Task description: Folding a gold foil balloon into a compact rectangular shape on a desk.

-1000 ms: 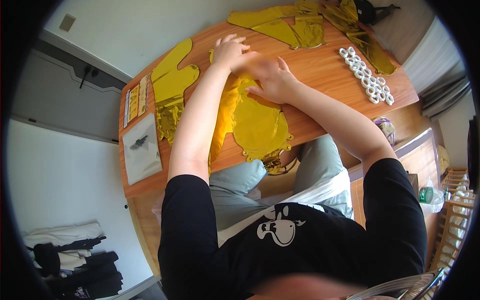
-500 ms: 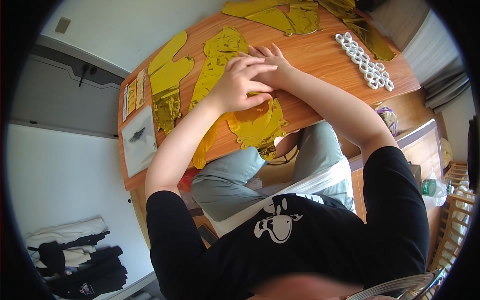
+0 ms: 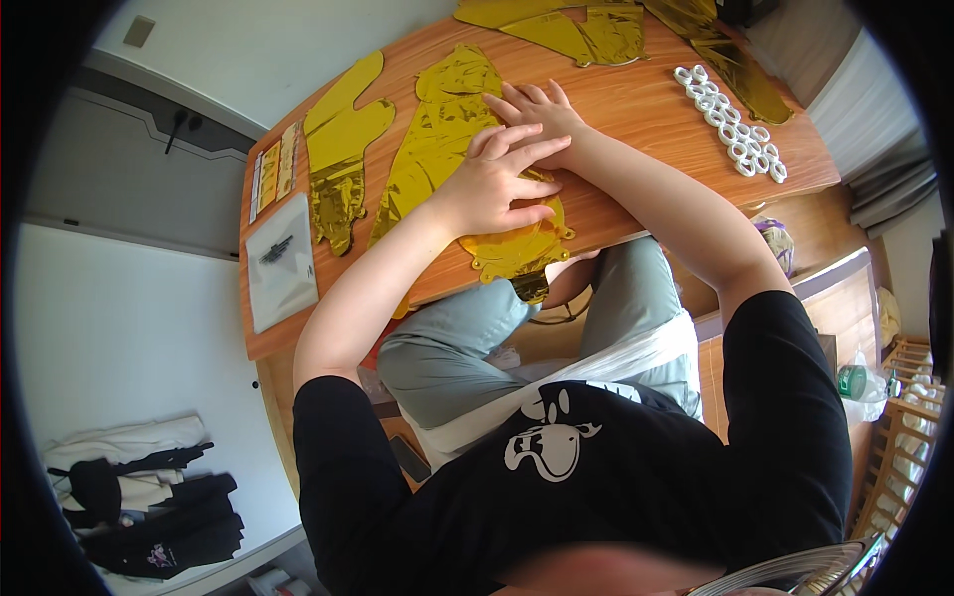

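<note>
A gold foil balloon (image 3: 452, 94), flat and wrinkled, stretches across the wooden table toward its near edge. Both hands are at its right side. My left hand (image 3: 497, 184), fingers spread, lies flat over the near part of the foil, its fingertips reaching to my right wrist. Just beyond it, my right hand (image 3: 542, 124) rests with outstretched fingers on the table at the foil's edge. Neither hand grips anything. Part of the foil is hidden beneath my left hand, and a tabbed near end (image 3: 522, 260) hangs at the table edge.
Another flat gold foil balloon (image 3: 348, 124) lies to the left, beside a clear plastic bag (image 3: 280, 268) and a printed card (image 3: 273, 174). More gold foil (image 3: 566, 35) lies at the far side. White rings (image 3: 730, 129) stand in rows at the right of the table (image 3: 646, 129).
My left hand has shifted slightly right and nearer, its fingers spreading wider. My right hand's fingers have fanned out more. The foil's near end has shifted a little away from me.
</note>
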A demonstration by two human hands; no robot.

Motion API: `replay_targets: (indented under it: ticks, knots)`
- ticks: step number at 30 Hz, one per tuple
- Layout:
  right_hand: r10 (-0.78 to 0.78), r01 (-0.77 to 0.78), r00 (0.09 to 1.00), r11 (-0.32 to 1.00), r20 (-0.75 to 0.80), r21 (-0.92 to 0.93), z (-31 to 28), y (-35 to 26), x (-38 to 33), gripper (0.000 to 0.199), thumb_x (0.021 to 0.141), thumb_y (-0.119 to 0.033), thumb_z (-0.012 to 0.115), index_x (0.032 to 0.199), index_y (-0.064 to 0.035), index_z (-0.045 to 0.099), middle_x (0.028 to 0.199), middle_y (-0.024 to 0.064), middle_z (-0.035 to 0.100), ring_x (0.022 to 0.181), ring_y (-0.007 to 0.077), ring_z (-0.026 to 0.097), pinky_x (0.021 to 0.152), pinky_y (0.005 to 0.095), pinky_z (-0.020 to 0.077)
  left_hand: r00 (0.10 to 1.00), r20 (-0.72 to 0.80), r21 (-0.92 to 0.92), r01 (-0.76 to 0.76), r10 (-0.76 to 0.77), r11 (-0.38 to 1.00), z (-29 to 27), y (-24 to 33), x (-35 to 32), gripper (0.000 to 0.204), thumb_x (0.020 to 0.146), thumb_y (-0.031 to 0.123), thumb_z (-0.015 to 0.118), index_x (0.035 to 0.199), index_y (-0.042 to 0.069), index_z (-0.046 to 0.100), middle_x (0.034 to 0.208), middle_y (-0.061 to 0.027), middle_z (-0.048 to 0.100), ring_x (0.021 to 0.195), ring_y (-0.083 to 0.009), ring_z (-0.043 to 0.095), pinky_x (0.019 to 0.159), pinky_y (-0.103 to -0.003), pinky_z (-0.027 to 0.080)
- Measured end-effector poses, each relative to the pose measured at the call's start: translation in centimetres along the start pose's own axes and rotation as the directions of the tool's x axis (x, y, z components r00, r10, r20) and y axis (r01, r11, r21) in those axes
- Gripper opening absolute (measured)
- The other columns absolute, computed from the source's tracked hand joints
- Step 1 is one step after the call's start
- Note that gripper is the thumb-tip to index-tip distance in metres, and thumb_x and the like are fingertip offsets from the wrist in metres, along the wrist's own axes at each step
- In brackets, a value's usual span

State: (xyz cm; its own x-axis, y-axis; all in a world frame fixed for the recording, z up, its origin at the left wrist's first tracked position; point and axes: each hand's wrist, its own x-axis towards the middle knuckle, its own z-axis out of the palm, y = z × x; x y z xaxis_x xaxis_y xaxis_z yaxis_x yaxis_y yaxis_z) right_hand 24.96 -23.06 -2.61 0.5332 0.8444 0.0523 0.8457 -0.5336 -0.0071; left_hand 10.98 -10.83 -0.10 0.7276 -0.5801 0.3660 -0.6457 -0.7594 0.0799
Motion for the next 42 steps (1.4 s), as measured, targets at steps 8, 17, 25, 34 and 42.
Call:
replay_targets:
  ticks: [8,17,25,34,42]
  knots:
    - [0.031,-0.018,0.990,0.995,-0.138,0.093,0.8,-0.4,0.1,0.082,0.101,-0.071,0.037,0.163,-0.0183,0.030,0.166,0.0163,0.033,0.154,0.0332,0.029,0.124,0.0609,0.0144,0.954,-0.058,-0.091,0.287,-0.293,0.954,-3.8,-2.1,-4.5,0.026,0.085,0.023,0.081,0.111,0.022,0.082,0.114,0.0046,0.070,0.113,-0.0154,0.061,0.106,-0.039,0.034]
    - [0.021,-0.008,0.973,0.998,-0.230,0.057,1.5,-0.1,0.1,0.078,0.101,-0.068,0.042,0.160,-0.0181,0.035,0.161,0.0160,0.041,0.149,0.0337,0.036,0.121,0.0617,0.0230,0.934,0.138,-0.210,0.353,-0.330,0.912,-2.9,-3.2,-7.3,0.037,0.077,0.029,0.087,0.113,0.023,0.082,0.111,0.0021,0.064,0.112,-0.0188,0.056,0.107,-0.038,0.035]
    - [0.018,-0.006,0.976,0.998,-0.217,0.057,1.3,-0.4,0.2,0.078,0.101,-0.068,0.042,0.160,-0.0183,0.034,0.162,0.0161,0.039,0.149,0.0346,0.036,0.121,0.0627,0.0230,0.919,-0.020,-0.435,0.347,-0.394,0.831,-3.3,-3.3,-6.1,0.018,0.088,0.021,0.080,0.105,0.017,0.083,0.104,-0.0020,0.065,0.094,-0.0175,0.062,0.082,-0.031,0.052]
    - [0.014,-0.005,0.974,0.999,-0.227,0.038,1.7,-0.1,0.2,0.078,0.101,-0.068,0.040,0.160,-0.0177,0.034,0.162,0.0163,0.039,0.149,0.0346,0.036,0.121,0.0622,0.0224,0.904,0.157,-0.630,0.401,-0.397,0.665,-3.6,-1.6,-6.7,0.036,0.092,-0.013,0.054,0.119,0.005,0.068,0.118,-0.0079,0.071,0.113,-0.0217,0.068,0.099,-0.036,0.053]
    - [0.030,-0.022,0.976,0.999,-0.215,0.039,1.4,-0.3,0.0,0.078,0.101,-0.068,0.040,0.161,-0.0181,0.033,0.162,0.0145,0.039,0.150,0.0328,0.035,0.122,0.0612,0.0214,0.900,0.302,-0.227,0.387,-0.313,0.893,-4.8,0.4,-6.4,0.037,0.080,0.003,0.068,0.111,0.020,0.080,0.112,0.0000,0.069,0.109,-0.0179,0.063,0.103,-0.036,0.038]
